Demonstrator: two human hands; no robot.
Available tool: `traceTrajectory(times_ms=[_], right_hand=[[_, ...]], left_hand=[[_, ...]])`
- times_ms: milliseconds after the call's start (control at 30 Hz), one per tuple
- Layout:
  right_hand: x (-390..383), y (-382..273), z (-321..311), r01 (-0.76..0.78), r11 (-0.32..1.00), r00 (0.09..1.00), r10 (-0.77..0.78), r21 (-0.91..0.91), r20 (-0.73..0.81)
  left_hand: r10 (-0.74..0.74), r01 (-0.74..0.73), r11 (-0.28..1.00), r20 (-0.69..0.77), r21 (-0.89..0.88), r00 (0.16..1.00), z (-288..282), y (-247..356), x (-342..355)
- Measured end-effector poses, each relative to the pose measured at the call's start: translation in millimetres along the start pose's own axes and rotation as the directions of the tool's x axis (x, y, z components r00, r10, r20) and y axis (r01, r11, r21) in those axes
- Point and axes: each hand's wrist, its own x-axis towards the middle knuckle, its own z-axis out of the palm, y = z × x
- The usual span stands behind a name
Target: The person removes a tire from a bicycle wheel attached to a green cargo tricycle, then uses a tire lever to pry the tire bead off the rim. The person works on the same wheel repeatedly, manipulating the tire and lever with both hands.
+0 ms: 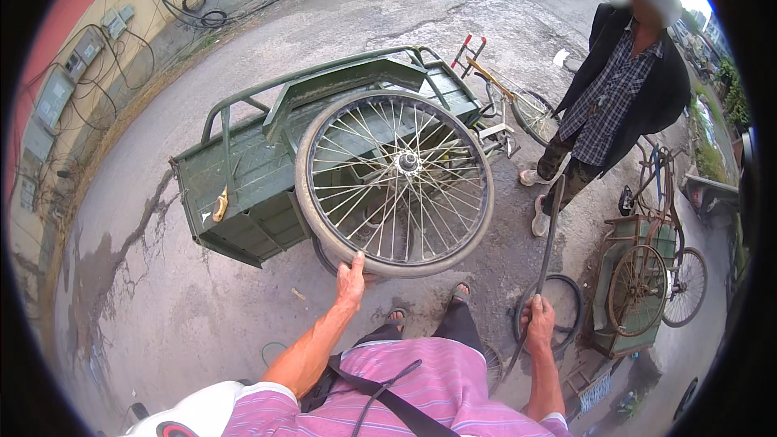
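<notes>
My left hand (pixel 350 283) grips the lower rim of a spoked wheel (pixel 396 255) with a grey-black tyre, which is raised against the side of a green metal cargo tricycle (pixel 227 162). My right hand (pixel 537 322), lower right, is closed round a long, narrow dark strip (pixel 547 255), perhaps a tube or bar; it runs up toward a standing person and down past my hip. A black rubber ring (pixel 573 301) lies on the ground beside that hand. A yellow-handled tool (pixel 219 204) rests on the tricycle's side at the left.
A person (pixel 611 97) in a dark jacket stands at upper right. Behind them lies a bicycle frame (pixel 502 89). A second green cart (pixel 631 340) with wheels occupies the right. A wall (pixel 48 57) with meter boxes and loose cables runs along the left; cracked pavement (pixel 129 275) surrounds the tricycle.
</notes>
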Motion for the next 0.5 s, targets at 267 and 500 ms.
traceTrajectory(times_ms=[267, 500], right_hand=[[115, -45, -12, 0.007, 0.958, 0.930, 0.099, -0.285, 0.355], [231, -75, -38, 0.180, 0.925, 0.806, 0.055, -0.334, 0.589]], left_hand=[[-0.084, 0.064, 0.993, -0.222, -0.096, 0.971, -17, 34, -12], [0.017, -0.013, 1.000, -0.617, 0.012, 0.787, -52, 73, 97]])
